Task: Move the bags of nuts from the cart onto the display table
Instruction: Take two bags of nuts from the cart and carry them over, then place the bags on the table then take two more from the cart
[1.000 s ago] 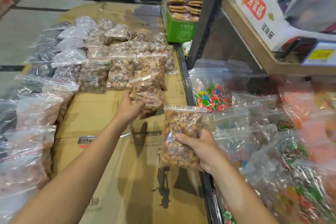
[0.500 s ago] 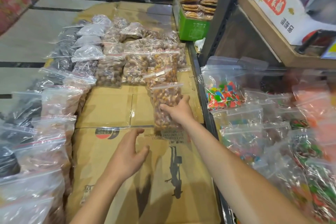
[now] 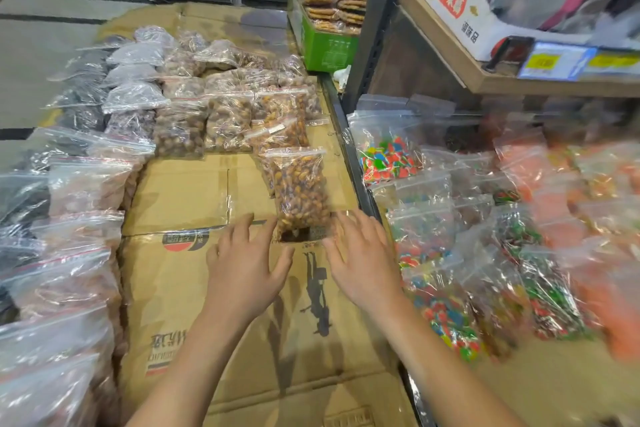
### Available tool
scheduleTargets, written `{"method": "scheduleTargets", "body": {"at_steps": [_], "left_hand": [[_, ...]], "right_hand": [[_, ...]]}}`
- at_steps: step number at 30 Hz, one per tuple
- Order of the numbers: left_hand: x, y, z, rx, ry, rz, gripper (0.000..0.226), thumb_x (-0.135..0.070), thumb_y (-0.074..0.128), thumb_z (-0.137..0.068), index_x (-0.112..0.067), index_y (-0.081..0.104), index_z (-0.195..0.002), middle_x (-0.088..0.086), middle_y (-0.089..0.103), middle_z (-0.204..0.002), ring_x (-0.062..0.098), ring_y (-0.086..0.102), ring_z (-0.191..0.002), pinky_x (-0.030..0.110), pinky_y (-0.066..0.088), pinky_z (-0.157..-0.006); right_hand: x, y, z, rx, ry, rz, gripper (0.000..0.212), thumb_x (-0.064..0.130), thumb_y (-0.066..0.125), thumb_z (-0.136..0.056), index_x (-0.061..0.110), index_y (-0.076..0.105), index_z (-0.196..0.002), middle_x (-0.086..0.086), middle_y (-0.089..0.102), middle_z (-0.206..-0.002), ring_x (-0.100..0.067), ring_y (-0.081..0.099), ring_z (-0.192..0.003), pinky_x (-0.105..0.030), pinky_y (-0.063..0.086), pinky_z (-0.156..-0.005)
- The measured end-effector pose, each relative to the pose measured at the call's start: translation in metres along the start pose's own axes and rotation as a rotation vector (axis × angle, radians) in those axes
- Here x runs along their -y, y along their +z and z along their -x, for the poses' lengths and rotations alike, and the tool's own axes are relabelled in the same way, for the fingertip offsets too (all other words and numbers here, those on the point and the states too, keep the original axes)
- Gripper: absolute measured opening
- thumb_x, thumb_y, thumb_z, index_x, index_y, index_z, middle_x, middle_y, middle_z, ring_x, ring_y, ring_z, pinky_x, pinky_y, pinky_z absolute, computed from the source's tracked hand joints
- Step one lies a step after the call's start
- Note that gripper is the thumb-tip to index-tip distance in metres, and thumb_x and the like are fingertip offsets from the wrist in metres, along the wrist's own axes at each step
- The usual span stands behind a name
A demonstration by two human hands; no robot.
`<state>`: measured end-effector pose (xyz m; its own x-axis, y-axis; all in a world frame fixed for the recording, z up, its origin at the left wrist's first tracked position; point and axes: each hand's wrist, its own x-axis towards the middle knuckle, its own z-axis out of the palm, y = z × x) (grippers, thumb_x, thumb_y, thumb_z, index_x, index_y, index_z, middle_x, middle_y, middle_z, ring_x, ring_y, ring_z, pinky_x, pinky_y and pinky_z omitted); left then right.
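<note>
A clear zip bag of brown nuts [image 3: 299, 192] lies flat on the cardboard-covered display table [image 3: 180, 194], at the near end of a row of similar nut bags [image 3: 228, 121]. My left hand [image 3: 244, 267] hovers just below and left of the bag, fingers spread, holding nothing. My right hand [image 3: 363, 258] is just below and right of it, also spread and empty. Neither hand grips the bag. To the right, the cart [image 3: 360, 180] holds many zip bags.
Bags of colourful candy [image 3: 386, 158] fill the cart on the right. More clear bags [image 3: 69, 253] line the table's left edge. A green crate of biscuits [image 3: 329, 42] stands at the far end beside a dark shelf post [image 3: 377, 21]. Bare cardboard lies under my hands.
My right hand carried the nut bag from the cart side to the table, laid it at the row's near end and let go. Both hands now sit open just below the bag.
</note>
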<state>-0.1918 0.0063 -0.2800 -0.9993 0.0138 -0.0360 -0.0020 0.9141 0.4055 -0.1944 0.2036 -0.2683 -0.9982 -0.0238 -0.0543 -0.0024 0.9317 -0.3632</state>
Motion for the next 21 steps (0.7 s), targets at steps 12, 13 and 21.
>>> {"method": "scheduleTargets", "body": {"at_steps": [12,13,21], "left_hand": [[-0.073,0.012,0.081,0.038,0.268,-0.133,0.061,-0.064,0.034,-0.091,-0.03,0.058,-0.135,0.019,0.044,-0.152,0.045,0.038,-0.137,0.059,0.035,-0.102],[-0.082,0.015,0.089,0.041,0.294,-0.149,0.059,-0.063,0.036,-0.091,-0.03,0.059,-0.135,0.019,0.044,-0.151,0.045,0.038,-0.137,0.059,0.036,-0.102],[-0.185,0.061,0.164,0.087,0.482,-0.231,0.065,-0.061,0.037,-0.089,-0.022,0.059,-0.137,0.022,0.051,-0.145,0.05,0.045,-0.131,0.064,0.036,-0.101]], "right_hand": [[-0.032,-0.025,0.138,-0.078,0.198,0.073,0.059,0.054,0.034,-0.106,0.026,0.037,-0.157,-0.002,0.026,-0.169,-0.037,0.016,-0.156,-0.058,0.023,-0.124],[-0.04,-0.027,0.149,-0.099,0.213,0.078,0.059,0.054,0.035,-0.105,0.024,0.041,-0.156,-0.003,0.03,-0.168,-0.037,0.02,-0.155,-0.059,0.028,-0.121],[-0.136,-0.052,0.253,-0.11,0.382,0.048,0.068,0.065,0.02,-0.1,0.032,0.034,-0.158,0.001,0.023,-0.171,-0.037,0.018,-0.155,-0.054,0.021,-0.124]]}}
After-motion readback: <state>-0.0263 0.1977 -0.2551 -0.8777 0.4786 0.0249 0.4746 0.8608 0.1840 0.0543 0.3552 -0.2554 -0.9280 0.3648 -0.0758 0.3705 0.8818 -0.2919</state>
